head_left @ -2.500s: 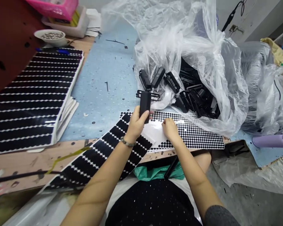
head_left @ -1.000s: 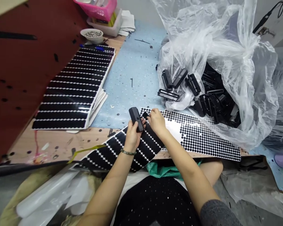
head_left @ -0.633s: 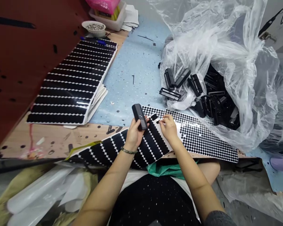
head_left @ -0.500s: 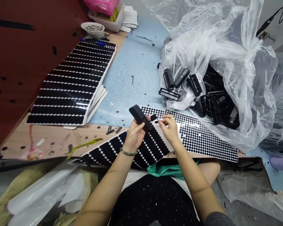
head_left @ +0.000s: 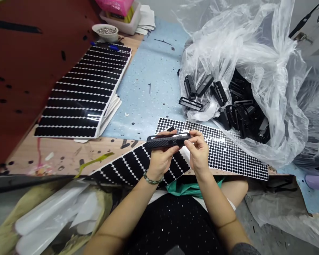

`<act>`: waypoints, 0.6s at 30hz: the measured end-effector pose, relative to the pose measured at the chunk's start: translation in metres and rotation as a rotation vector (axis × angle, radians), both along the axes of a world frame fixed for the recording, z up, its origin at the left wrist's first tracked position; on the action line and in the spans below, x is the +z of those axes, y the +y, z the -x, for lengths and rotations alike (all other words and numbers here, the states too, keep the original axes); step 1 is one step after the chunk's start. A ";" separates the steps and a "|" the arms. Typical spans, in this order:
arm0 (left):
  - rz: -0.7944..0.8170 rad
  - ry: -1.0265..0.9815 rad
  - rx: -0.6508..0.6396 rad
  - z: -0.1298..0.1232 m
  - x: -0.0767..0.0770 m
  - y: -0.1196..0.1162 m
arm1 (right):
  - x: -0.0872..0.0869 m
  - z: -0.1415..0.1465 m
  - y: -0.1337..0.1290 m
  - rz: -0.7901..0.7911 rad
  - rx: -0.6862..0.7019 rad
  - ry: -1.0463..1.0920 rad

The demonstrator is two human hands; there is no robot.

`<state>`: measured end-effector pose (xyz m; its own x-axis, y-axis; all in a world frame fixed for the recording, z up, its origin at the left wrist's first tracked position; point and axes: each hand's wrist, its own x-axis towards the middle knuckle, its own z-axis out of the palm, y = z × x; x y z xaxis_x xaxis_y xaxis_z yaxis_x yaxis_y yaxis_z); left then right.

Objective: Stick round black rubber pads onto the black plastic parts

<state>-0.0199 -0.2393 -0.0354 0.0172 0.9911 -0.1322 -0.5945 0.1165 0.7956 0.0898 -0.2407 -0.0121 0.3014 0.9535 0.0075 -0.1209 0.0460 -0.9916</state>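
A black oblong plastic part (head_left: 166, 142) with a ribbed side and an open frame along its top lies level between my two hands. My left hand (head_left: 161, 157) grips it around the middle, thumb on the near side. At its right end my right hand (head_left: 199, 150) closes thumb and fingers on it; whether a small piece is pinched there too, I cannot tell. Under the hands lie a sheet of black wavy-edged stickers (head_left: 133, 163) and a white sheet of small black dots (head_left: 236, 156). A small black piece (head_left: 170, 129) rests on the dot sheet just beyond the part.
A clear plastic bag (head_left: 281, 106) full of similar black parts (head_left: 244, 109) stands open at the right. At the left lies a stack of black sticker sheets (head_left: 79, 92). Farther back are a white bowl (head_left: 95, 29) of small metal pieces and a plastic bin (head_left: 134, 21).
The black part has turned from steeply tilted to nearly level and moved a little right. My right hand has come from the sticker sheet onto the part's right end.
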 end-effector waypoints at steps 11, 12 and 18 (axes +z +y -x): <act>-0.046 0.007 0.036 -0.002 0.009 -0.003 | 0.008 -0.005 -0.008 -0.101 -0.027 -0.279; -0.048 0.007 0.039 -0.003 0.009 -0.004 | 0.009 -0.005 -0.009 -0.120 -0.046 -0.321; -0.055 0.029 0.036 -0.008 0.010 -0.006 | 0.006 -0.006 -0.015 -0.188 -0.115 -0.504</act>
<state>-0.0123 -0.2457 -0.0256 -0.0219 0.9968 -0.0771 -0.5745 0.0506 0.8170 0.0959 -0.2561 -0.0064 0.3184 0.8830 0.3449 0.3833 0.2128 -0.8988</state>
